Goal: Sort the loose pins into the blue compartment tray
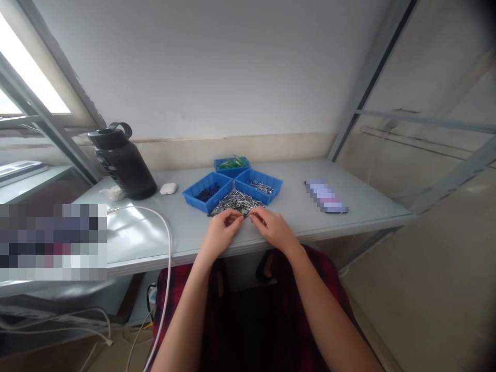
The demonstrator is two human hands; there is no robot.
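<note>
Head view ran from a dark bottle (123, 166) past three blue trays (207, 192) to a pile of loose screws (237, 201) on the surface (186, 232). At its near edge, left hand (221, 231) and right hand (271, 226) met, each grip pinched narrow, seemingly on one screw. Such screws looked light, stiff and slippery, best pinched mid-shank.

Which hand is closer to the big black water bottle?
Left. The left hand is at the pile of screws, on the side toward the black bottle. The right hand is farther away, on the pile's other side.
</note>
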